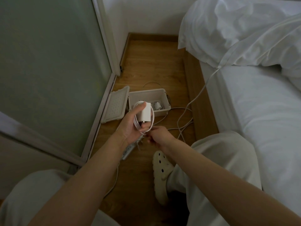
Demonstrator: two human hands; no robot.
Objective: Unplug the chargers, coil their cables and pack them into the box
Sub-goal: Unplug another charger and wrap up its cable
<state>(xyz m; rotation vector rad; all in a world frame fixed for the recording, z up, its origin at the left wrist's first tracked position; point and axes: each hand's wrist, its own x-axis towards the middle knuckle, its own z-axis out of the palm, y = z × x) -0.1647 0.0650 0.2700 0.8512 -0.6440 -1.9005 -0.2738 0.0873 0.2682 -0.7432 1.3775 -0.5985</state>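
Note:
My left hand [130, 126] grips a white charger block [145, 114] with its white cable [152, 117] looped around it, held just above the floor in front of the box. My right hand [158, 137] pinches the loose end of that cable right below the coil. The open white plastic box [160, 110] stands on the wooden floor behind my hands, and another small white charger [157, 105] lies inside. The box's lid [114, 105] lies flat to its left. A white power strip [127, 151] shows partly under my left wrist.
A second white cable [195, 98] runs from the bed down to loose loops on the floor at the right of the box. The bed [260, 111] fills the right side, a glass door [48, 62] the left. My foot in a cream clog [161, 175] rests on the floor.

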